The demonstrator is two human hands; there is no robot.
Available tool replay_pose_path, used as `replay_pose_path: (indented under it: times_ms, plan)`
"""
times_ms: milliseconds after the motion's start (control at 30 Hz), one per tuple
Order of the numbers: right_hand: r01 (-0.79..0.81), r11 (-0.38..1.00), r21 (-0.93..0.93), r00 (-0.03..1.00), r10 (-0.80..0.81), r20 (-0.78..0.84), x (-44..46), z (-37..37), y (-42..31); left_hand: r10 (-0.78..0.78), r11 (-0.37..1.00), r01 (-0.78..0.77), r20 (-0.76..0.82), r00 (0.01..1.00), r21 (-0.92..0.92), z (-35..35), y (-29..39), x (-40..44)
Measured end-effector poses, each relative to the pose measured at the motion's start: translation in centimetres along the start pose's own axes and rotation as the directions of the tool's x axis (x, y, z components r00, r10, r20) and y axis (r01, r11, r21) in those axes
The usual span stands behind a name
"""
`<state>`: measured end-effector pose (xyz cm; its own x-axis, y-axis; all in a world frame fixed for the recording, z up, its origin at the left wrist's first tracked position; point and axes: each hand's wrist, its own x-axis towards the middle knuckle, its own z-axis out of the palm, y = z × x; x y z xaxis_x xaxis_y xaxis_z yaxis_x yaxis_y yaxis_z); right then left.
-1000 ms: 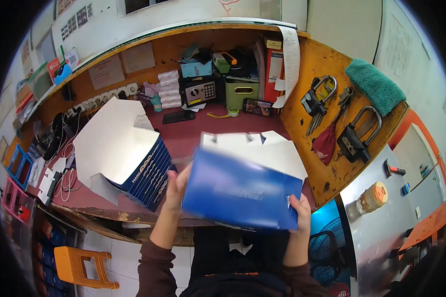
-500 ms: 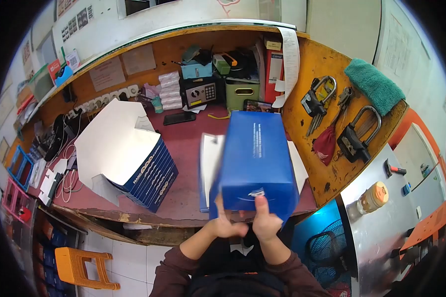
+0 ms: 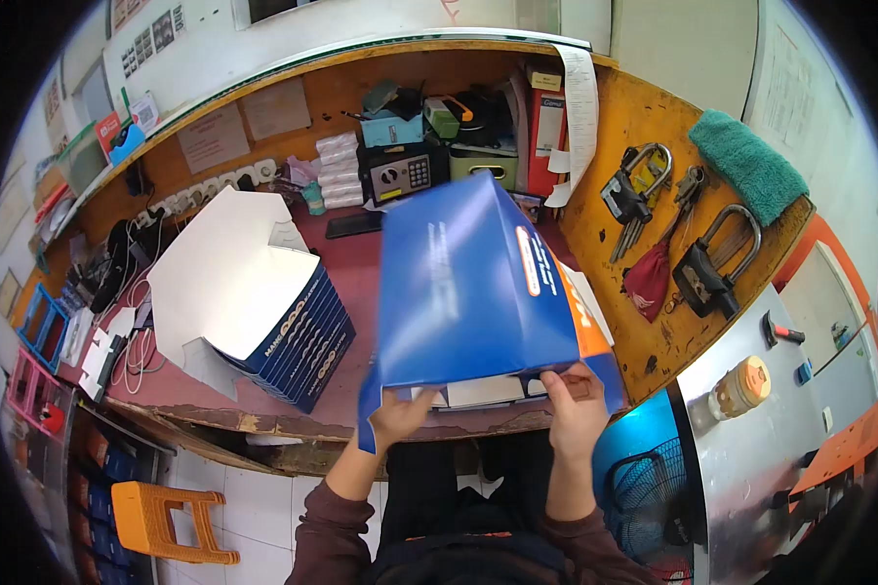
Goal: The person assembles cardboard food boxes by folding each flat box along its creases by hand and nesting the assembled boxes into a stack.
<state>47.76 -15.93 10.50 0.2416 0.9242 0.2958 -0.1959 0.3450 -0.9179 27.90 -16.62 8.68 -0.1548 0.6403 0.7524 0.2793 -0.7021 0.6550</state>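
Observation:
A blue cardboard box [image 3: 449, 292] with an orange side is held tilted over the desk's front edge, its flaps hanging at the near end. My left hand [image 3: 400, 417] grips its near left corner, fingers partly hidden behind the flap. At the near right corner, my right hand [image 3: 574, 402] pinches the box edge between thumb and fingers. Beneath the box, white cardboard [image 3: 488, 392] shows in part. To the left stands a nested stack of blue boxes [image 3: 307, 341] with white open flaps [image 3: 219, 273].
Along the back of the desk are a small safe [image 3: 400, 177], a phone [image 3: 354, 224] and a red binder [image 3: 546, 136]. Padlocks [image 3: 707, 278] and a green towel [image 3: 748, 166] lie on the right wooden panel. An orange stool [image 3: 171, 522] stands on the floor at left.
The blue box has been turned in both hands, so its orange side and near flaps now show. My hands have moved apart to its two near corners.

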Motion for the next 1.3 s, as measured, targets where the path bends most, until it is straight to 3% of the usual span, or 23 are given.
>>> replay_pose_path:
  times_ms: [33,100,133,167,233,333,433,500,633,667,733,767,833,867,900,933,967,1033,1067,1100,1167,1267,1300]
  plan:
    - [0.172,0.985,-0.032,0.983,-0.174,-0.054,-0.2,0.4,2.0,0.124,0.991,-0.126,-0.032,0.992,-0.036,0.9,0.1,-0.2]
    - [0.302,0.937,0.175,0.946,-0.272,-0.179,-1.1,3.3,2.2,-0.17,0.899,0.167,0.029,0.985,-0.406,3.3,1.3,-1.3]
    - [0.13,0.962,0.241,0.983,-0.093,-0.158,-2.0,3.7,2.1,-0.157,0.907,0.189,0.115,0.981,-0.376,3.5,1.6,-1.1]
    - [0.013,0.866,0.5,0.999,0.003,-0.032,-2.1,4.7,1.6,-0.154,0.907,0.186,0.113,0.981,-0.377,3.8,1.2,-1.1]
    - [-0.237,0.693,0.681,0.97,0.207,0.127,-2.4,5.0,1.9,0.035,0.988,-0.024,0.073,0.997,-0.15,4.2,0.2,-1.2]
    - [-0.308,0.674,0.672,0.951,0.244,0.191,-1.2,4.3,0.8,-0.112,0.961,0.132,0.093,0.989,-0.243,3.4,0.0,-0.5]
    - [-0.078,0.904,0.421,0.997,0.07,0.033,-0.7,3.6,0.3,-0.161,0.958,0.173,0.07,0.984,-0.23,2.3,0.5,0.3]
    - [-0.014,0.946,0.324,0.997,-0.009,0.07,-1.0,3.4,1.0,-0.264,0.885,0.255,0.03,0.964,-0.39,2.2,0.8,0.4]
    - [0.033,0.875,0.483,0.999,-0.026,-0.022,-2.1,5.3,1.7,-0.201,0.899,0.196,0.028,0.979,-0.392,4.1,1.6,0.2]
    - [-0.126,0.801,0.585,0.992,0.108,0.067,-2.1,5.5,1.7,-0.029,0.983,0.034,0.027,0.999,-0.18,4.1,0.9,0.1]
    - [-0.338,0.636,0.694,0.939,0.279,0.202,-1.9,5.7,1.4,-0.062,0.968,0.068,0.036,0.997,-0.241,4.2,0.4,-0.4]
    - [-0.337,0.636,0.694,0.939,0.277,0.202,-1.7,5.3,1.6,-0.093,0.948,0.101,0.041,0.995,-0.3,4.2,0.4,-0.4]
    - [-0.387,0.521,0.761,0.918,0.141,0.371,-0.8,4.0,2.7,-0.143,0.968,0.166,0.132,0.981,-0.186,3.4,0.5,-0.3]
    - [-0.386,0.432,0.815,0.908,0.021,0.419,-0.4,3.8,2.7,-0.343,0.742,0.348,0.122,0.931,-0.573,3.4,1.1,0.2]
    - [-0.389,0.432,0.814,0.907,0.022,0.421,-0.4,3.9,2.6,-0.509,0.344,0.409,0.198,0.838,-0.845,3.3,1.4,0.4]
    - [-0.28,0.588,0.759,0.957,0.108,0.269,-0.3,4.1,2.4,-0.636,-0.026,0.367,0.298,0.712,-0.93,2.2,0.7,0.0]
    - [-0.184,0.729,0.659,0.982,0.163,0.094,-0.3,4.6,1.5,-0.635,-0.025,0.37,0.301,0.711,-0.929,1.6,-0.6,-0.3]
    - [-0.075,0.78,0.621,0.997,0.057,0.05,-0.7,5.2,0.5,-0.329,-0.126,0.419,0.436,0.838,-0.899,1.0,-2.7,-1.0]
    - [-0.018,0.837,0.548,1.0,0.017,0.006,-0.8,5.2,0.5,-0.651,0.336,0.544,0.227,0.724,-0.769,1.7,-1.8,-1.8]
    - [0.038,0.883,0.467,0.999,-0.026,-0.031,-1.0,5.3,0.5,-0.652,0.339,0.539,0.221,0.726,-0.771,2.4,-0.8,-1.8]
    - [-0.01,0.85,0.527,0.999,-0.014,0.041,-1.3,5.3,0.6,-0.508,0.836,0.443,-0.151,0.848,-0.325,3.6,0.8,-1.6]
    - [-0.17,0.764,0.623,0.981,0.072,0.178,-3.0,7.0,2.7,-0.64,0.727,0.516,-0.173,0.749,-0.453,4.3,1.0,-2.0]
    - [-0.272,0.815,0.511,0.953,0.153,0.263,-3.3,6.6,3.1,-0.7,0.648,0.529,-0.155,0.697,-0.548,4.4,0.9,-1.9]
